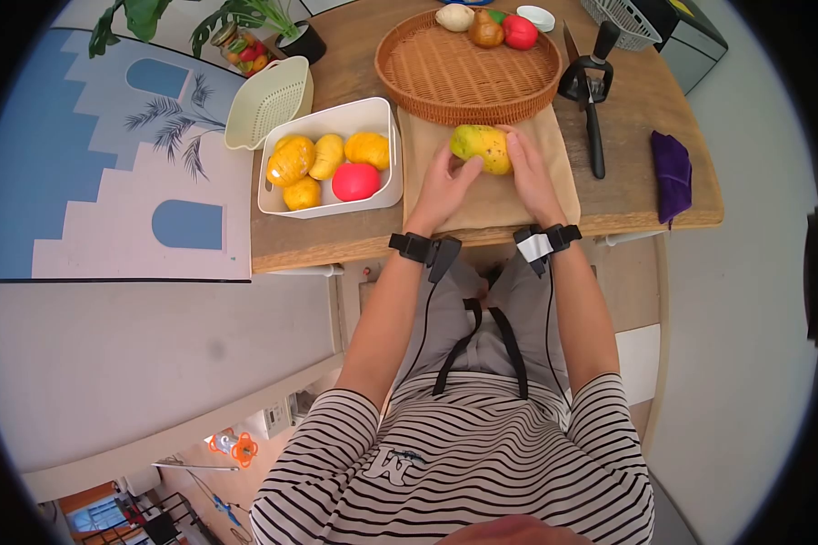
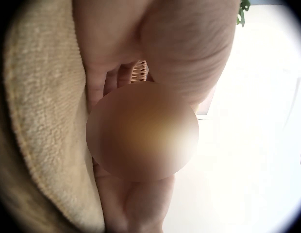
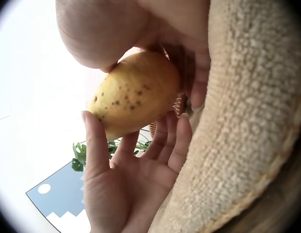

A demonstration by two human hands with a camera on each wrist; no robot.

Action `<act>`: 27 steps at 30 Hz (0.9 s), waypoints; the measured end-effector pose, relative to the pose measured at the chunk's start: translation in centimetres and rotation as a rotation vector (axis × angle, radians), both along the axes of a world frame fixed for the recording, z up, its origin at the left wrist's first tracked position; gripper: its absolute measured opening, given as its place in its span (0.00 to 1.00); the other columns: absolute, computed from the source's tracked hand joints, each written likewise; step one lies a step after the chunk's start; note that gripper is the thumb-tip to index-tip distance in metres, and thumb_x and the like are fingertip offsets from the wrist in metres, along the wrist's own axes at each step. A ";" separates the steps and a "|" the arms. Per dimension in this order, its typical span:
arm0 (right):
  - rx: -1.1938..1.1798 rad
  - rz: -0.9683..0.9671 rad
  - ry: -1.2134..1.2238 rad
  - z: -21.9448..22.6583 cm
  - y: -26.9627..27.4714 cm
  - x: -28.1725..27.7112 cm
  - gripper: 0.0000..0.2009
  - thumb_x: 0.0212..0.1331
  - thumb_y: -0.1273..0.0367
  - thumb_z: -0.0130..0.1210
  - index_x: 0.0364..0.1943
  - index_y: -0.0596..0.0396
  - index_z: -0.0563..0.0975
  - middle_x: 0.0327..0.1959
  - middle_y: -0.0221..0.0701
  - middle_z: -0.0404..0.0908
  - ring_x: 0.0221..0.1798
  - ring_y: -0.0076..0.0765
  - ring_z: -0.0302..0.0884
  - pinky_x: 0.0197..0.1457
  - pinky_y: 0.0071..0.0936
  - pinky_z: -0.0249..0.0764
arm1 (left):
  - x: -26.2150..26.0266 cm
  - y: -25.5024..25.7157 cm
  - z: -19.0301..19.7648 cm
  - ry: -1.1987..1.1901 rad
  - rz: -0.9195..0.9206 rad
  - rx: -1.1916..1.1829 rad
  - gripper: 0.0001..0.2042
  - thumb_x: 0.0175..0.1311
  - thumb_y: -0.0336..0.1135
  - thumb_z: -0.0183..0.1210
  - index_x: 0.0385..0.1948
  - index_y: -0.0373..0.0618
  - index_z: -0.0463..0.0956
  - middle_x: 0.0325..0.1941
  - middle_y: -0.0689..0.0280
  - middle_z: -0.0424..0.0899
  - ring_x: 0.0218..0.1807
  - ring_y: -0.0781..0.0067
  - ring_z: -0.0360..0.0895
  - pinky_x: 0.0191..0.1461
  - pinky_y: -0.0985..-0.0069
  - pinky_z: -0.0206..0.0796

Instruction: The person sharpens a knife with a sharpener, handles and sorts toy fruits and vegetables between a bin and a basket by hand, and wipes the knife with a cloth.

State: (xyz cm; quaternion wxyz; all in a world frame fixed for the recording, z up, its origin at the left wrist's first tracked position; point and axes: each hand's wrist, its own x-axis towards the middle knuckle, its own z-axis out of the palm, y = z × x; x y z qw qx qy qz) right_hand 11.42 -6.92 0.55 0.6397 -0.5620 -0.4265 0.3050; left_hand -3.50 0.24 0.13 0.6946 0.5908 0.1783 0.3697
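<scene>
A yellow-green mango point(image 1: 482, 147) with dark specks is held between both hands over the beige towel point(image 1: 491, 204). My left hand point(image 1: 444, 191) holds its left end, thumb on the near side. On the right end, my right hand point(image 1: 534, 178) grips it between thumb and fingers. In the right wrist view the speckled side of the mango point(image 3: 133, 94) faces the camera, with the left thumb tip against its lower end and the left fingers behind it. A round blur hides most of the fruit in the left wrist view.
A wicker tray point(image 1: 468, 86) lies beyond the towel, with several fruits at its far rim. On the left stand a white bin point(image 1: 329, 207) of yellow fruits and one red-pink item, and a pale colander point(image 1: 271, 100). A knife point(image 1: 593, 136), black-handled tool point(image 1: 600, 64) and purple cloth point(image 1: 671, 177) lie right.
</scene>
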 end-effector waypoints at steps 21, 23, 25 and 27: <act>-0.004 0.087 -0.054 -0.4 0.1 0.1 0.19 0.73 0.60 0.45 0.52 0.64 0.75 0.46 0.40 0.80 0.50 0.33 0.76 0.55 0.27 0.69 | 0.3 -0.6 0.7 0.066 0.038 0.025 0.26 0.69 0.34 0.57 0.65 0.38 0.59 0.56 0.60 0.75 0.57 0.73 0.75 0.59 0.75 0.68; 0.007 0.087 -0.076 -0.4 0.0 0.0 0.19 0.72 0.60 0.46 0.52 0.64 0.75 0.46 0.40 0.80 0.50 0.35 0.76 0.56 0.27 0.69 | 0.1 -0.6 0.7 0.061 0.004 0.007 0.25 0.71 0.35 0.55 0.66 0.39 0.58 0.61 0.61 0.70 0.61 0.73 0.70 0.64 0.73 0.63; 0.016 0.102 -0.175 0.4 -0.2 -0.1 0.19 0.73 0.61 0.45 0.52 0.64 0.76 0.44 0.41 0.79 0.50 0.37 0.76 0.56 0.27 0.68 | 0.1 -0.6 0.7 0.067 0.013 0.008 0.25 0.71 0.36 0.55 0.66 0.39 0.58 0.60 0.61 0.71 0.61 0.73 0.69 0.64 0.74 0.63; 0.029 0.107 -0.207 0.0 -0.2 0.1 0.19 0.73 0.60 0.44 0.51 0.64 0.76 0.44 0.40 0.79 0.49 0.37 0.76 0.56 0.27 0.68 | 0.1 -0.5 0.6 0.072 0.021 0.010 0.25 0.71 0.36 0.55 0.65 0.39 0.58 0.60 0.62 0.71 0.61 0.74 0.69 0.64 0.74 0.62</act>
